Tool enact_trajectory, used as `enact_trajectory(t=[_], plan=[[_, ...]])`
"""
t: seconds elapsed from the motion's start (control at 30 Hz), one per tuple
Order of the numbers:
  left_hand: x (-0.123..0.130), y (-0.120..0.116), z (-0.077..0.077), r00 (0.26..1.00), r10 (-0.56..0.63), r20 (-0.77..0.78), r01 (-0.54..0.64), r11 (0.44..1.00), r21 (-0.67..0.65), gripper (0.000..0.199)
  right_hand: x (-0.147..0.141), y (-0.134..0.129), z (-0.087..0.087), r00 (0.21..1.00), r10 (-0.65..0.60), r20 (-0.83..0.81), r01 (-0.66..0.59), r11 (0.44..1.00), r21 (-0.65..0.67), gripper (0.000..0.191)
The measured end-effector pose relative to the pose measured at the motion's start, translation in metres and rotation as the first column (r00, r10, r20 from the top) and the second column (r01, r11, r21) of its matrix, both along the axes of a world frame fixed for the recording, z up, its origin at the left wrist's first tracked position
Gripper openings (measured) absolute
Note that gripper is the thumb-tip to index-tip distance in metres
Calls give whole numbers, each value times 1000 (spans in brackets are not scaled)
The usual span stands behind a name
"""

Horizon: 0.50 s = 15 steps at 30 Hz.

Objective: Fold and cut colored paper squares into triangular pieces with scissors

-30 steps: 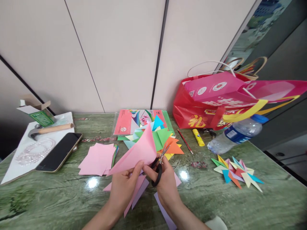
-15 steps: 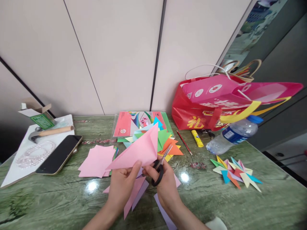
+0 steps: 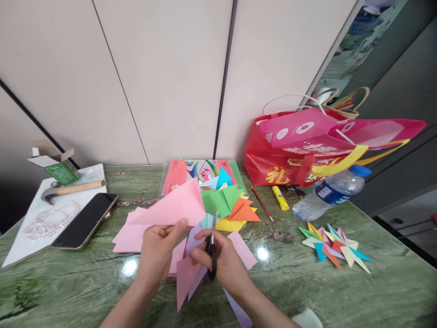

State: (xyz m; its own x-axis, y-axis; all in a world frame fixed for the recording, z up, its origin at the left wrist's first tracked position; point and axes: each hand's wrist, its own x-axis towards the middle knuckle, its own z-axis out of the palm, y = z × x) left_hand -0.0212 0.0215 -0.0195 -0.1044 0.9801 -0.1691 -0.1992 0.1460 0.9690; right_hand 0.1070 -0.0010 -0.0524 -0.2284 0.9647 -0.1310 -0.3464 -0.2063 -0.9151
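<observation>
While left hand (image 3: 156, 251) holds paper (image 3: 174, 204), right (image 3: 228, 263) holds scissors (image 3: 212, 260).

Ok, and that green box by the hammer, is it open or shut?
Open: the green box has its flaps sticking outward at the top.

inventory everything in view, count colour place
folded sheet: 1, pink, left hand
scissors: 1, black-handled, right hand
piled sheets: several, pink, left
loose pieces: several, pink and purple, around hands
folded papers: several, multicoloured, beyond hands
paper pack: 1, reddish, rear
pencil: 1, red, right of papers
tube: 1, yellow, before bag
bag: 1, red and pink, right
bottle: 1, clear, blue-capped, right
star cluster: 1, multicoloured, right
board: 1, white, far left
hammer: 1, wooden-handled, on board
beads: several, clear, on board
phone: 1, black, left
box: 1, green-fronted, behind hammer
table: 1, green, beneath
wall: 1, pale, behind
unclear item: 1, white, bottom edge
hands: 2, bare, centre
</observation>
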Motion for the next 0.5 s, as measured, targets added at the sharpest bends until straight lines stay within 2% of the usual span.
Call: enact_trajectory(t=[0.07,0.13,0.33,0.5], plan=[[-7,5,5,994,29,107,-34,999,38,11,0,-2,-3,984,177,13,-177,984,-1,40],[-11,7,8,987,11,158,-18,999,39,12,0,-4,-6,964,266,8,-266,964,-8,44],[-9,3,8,996,-24,88,24,1000,-10,17,2,-4,-6,951,307,47,-306,952,-12,40],[-9,3,6,1000,7,-6,-7,1000,-17,19,3,-3,-2,953,303,13,-303,953,-13,47]])
